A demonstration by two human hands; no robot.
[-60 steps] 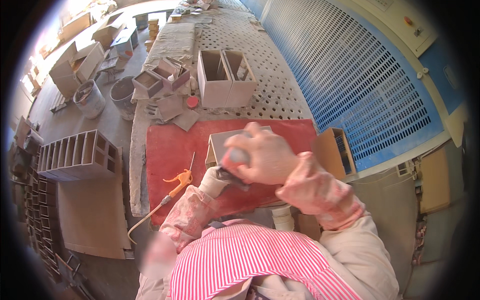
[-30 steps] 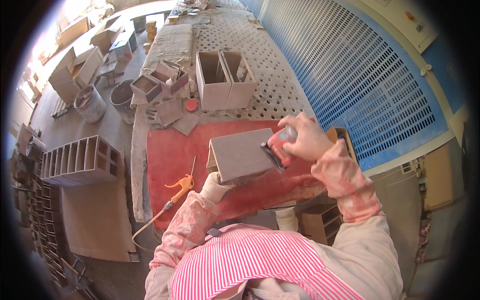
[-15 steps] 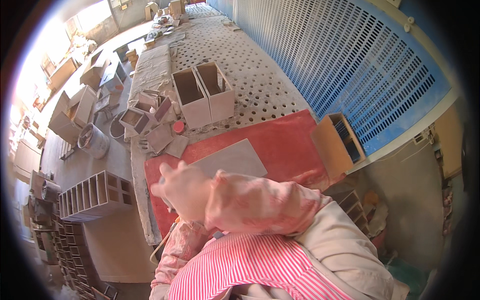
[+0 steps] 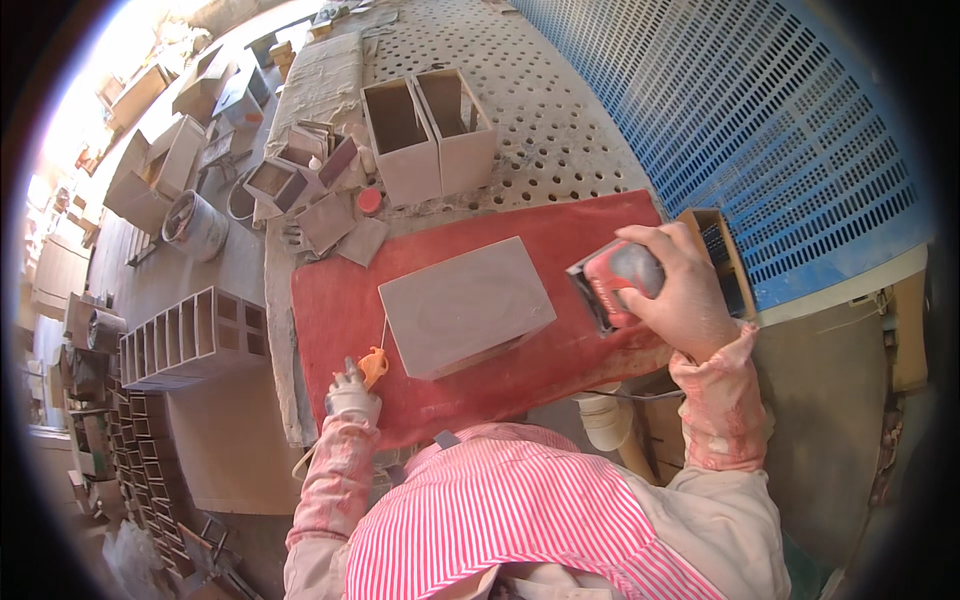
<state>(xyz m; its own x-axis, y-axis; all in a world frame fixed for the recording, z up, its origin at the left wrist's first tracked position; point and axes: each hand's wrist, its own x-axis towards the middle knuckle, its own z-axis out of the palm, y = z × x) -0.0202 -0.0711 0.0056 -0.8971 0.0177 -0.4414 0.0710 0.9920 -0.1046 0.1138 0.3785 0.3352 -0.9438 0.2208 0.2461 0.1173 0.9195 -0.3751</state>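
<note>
My right hand [image 4: 685,290] is closed round a red and black hand-held power sander [image 4: 618,283]. The sander is tilted above the right part of the red mat, apart from the box. In a pale glove, my left hand [image 4: 352,393] is closed by an orange air blow gun [image 4: 374,366] and appears to grip it; its thin nozzle points away from me. Between the hands a grey-brown rectangular box [image 4: 468,305] rests on the red mat [image 4: 590,235], a smooth flat face upward. What my left palm covers is hidden.
Two open boxes [image 4: 428,150] stand behind the mat on the perforated bench [image 4: 545,130]. Small boxes, loose panels [image 4: 327,222] and a red round lid [image 4: 370,201] lie left of them. An open wooden box [image 4: 720,255] sits beside the blue slatted panel [image 4: 760,130] at right.
My right arm has swung from across my body to the right, and the sander now shows in that hand. My left hand and the orange blow gun have come into sight. The view has shifted.
</note>
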